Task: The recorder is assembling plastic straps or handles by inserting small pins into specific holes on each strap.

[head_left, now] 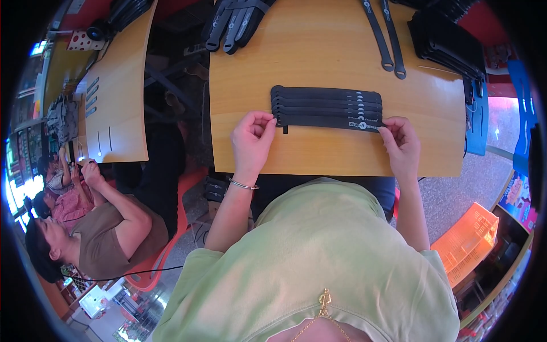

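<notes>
Several black hook-and-loop straps (319,106) lie overlapped in a fanned row on the wooden table (336,154), white print showing near their right ends. My left hand (254,139) pinches the left end of the nearest strap between thumb and fingers. At the opposite end, my right hand (402,145) has thumb and forefinger closed on the same strap's corner. A small black tab (285,130) sticks out below the row, close to my left fingertips.
Two loose straps (383,43) lie toward the far right, beside a black stack (447,45). A banded strap bundle (235,23) rests at the far left edge. Leftward, another person (122,233) sits at a second table (119,114). An orange crate (468,242) stands at lower right.
</notes>
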Motion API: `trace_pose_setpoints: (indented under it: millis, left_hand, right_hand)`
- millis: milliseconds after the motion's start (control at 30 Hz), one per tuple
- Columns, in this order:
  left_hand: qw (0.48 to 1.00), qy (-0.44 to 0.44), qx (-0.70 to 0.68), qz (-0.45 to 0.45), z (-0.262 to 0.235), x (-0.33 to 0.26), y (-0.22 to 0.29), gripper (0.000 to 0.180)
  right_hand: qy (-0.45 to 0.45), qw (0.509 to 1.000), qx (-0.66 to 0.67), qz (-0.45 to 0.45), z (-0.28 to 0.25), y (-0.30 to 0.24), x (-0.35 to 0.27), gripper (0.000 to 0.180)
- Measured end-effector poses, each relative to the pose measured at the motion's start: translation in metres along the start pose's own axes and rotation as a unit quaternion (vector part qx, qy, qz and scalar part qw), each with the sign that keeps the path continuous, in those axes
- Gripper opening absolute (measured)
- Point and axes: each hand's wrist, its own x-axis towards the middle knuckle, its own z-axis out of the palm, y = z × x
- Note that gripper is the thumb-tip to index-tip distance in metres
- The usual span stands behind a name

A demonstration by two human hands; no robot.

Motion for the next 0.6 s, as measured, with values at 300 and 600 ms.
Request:
trace_pose_setpoints:
  millis: [300, 600]
  left_hand:
    - [1.000, -0.003, -0.003, 0.009, 0.0001, 0.0002, -0.0009, 0.005]
    - [1.000, -0.001, 0.009, 0.009, 0.0010, 0.0004, -0.0012, 0.005]
  right_hand:
    - [0.004, 1.000, -0.009, 0.005, -0.0012, -0.0012, 0.0006, 0.014]
    - [0.012, 1.000, -0.020, 0.012, -0.0003, -0.0008, 0.0013, 0.016]
